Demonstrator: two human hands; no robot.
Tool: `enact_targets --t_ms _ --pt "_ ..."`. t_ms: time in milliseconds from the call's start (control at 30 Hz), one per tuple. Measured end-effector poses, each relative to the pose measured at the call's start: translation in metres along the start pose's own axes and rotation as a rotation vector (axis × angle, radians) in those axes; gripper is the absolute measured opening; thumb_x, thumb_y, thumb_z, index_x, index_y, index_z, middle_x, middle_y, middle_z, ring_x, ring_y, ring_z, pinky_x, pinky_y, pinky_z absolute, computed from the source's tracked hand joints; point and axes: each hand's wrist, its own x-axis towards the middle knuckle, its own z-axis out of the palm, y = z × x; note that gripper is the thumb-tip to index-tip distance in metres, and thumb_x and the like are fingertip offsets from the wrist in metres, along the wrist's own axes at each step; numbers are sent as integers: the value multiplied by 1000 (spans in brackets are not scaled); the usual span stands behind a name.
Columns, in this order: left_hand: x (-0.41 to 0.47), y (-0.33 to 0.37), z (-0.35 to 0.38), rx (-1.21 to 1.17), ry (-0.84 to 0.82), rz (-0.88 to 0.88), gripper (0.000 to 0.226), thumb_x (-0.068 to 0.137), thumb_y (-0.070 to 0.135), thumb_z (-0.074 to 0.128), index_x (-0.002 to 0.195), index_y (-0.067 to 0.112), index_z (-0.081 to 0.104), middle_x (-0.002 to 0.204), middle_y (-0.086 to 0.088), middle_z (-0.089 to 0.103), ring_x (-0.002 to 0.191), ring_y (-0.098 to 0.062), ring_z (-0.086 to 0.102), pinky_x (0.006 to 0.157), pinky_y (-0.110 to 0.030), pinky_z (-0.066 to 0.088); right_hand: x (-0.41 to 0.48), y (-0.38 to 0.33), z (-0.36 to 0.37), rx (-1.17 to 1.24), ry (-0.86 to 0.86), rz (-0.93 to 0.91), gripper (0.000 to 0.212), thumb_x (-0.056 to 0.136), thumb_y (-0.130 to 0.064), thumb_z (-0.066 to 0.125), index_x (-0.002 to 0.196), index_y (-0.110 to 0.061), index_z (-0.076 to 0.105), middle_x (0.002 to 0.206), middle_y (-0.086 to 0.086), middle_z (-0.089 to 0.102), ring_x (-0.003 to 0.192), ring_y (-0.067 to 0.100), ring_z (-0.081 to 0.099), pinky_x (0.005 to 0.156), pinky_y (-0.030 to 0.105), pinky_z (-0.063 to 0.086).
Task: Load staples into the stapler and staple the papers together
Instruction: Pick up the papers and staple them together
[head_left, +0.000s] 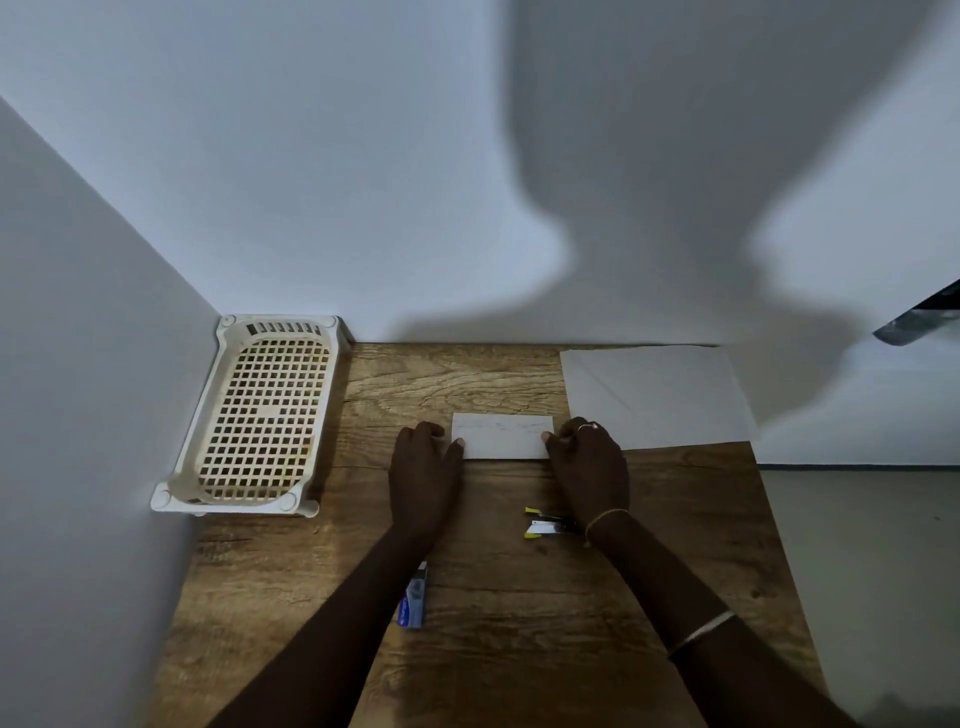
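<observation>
Both hands, the left hand (427, 451) and right hand (587, 457), pinch the ends of the small papers (502, 436) lying on the table (519, 623), so line up the edges well before grabbing the stapler (545, 524) nearby.

Place: plain desk corner, home or office cannot be told | Shown by: wooden desk (498, 597), white walls (311, 156), tray (260, 415), papers (654, 395), stapler (548, 522)

table (493, 597): grainy matt wood | basket (260, 415): cream plastic lattice | papers (501, 436): matt
</observation>
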Motion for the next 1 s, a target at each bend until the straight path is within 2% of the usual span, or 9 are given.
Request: enact_targets --t_ms 67,133,167,233,300,333,467,667,1000 --pt "-13 -1 -6 41 -19 136 29 96 30 67 120 16 65 122 -1 59 97 -10 56 77 -25 44 -16 0 -2 -51 -11 -134 23 97 -37 58 104 -20 71 103 1 69 98 18 65 87 34 53" --pt "-26 -5 -6 130 -87 302 35 96 25 65 129 14 63 138 -5 57 115 -19 61 91 -31 51 -33 1 -1 -112 -54 -259 31 98 -33 56 120 -16 70 124 6 69 117 22 62 101 36 48" --pt "-32 -8 -4 203 -136 364 42 97 25 63 137 12 59 149 -10 52 130 -26 55 104 -38 49 -39 2 2 -177 -109 -309 38 99 -34 53 129 -15 66 135 7 64 127 24 57 109 38 42" --pt "-40 -11 3 362 -240 431 56 103 32 52 152 8 41 166 -17 28 152 -35 28 122 -51 29 -47 3 11 -321 -221 -367 48 102 -41 41 142 -17 55 152 4 50 143 24 42 119 44 28" --pt "-42 -12 10 481 -354 434 64 108 40 34 161 8 20 171 -15 2 158 -35 2 127 -55 10 -49 5 20 -404 -279 -377 54 103 -46 31 148 -20 46 160 1 38 150 24 29 122 49 19" --pt "-42 -12 13 521 -393 437 67 108 45 25 162 8 13 171 -14 -6 158 -34 -4 127 -56 7 -48 6 23 -421 -292 -376 56 104 -47 28 149 -20 44 162 1 34 152 24 26 123 50 16" --pt "-29 -16 22 583 -445 429 84 95 57 -2 162 7 4 170 -14 -13 158 -33 -7 126 -53 3 -36 1 25 -421 -286 -378 55 104 -45 28 149 -18 45 162 2 34 152 25 25 123 52 16" --pt "12 -2 28 545 -413 415 73 107 50 24 162 7 -1 171 -14 -10 158 -30 -7 128 -50 2 4 -16 23 -384 -267 -326 54 105 -42 28 152 -17 38 162 2 33 152 22 24 125 49 14" --pt "65 17 29 518 -406 390 71 108 46 28 161 3 6 171 -17 -4 158 -33 0 127 -51 7 59 -36 28 -383 -282 -328 52 105 -40 33 150 -17 41 162 1 34 152 23 25 123 52 18"
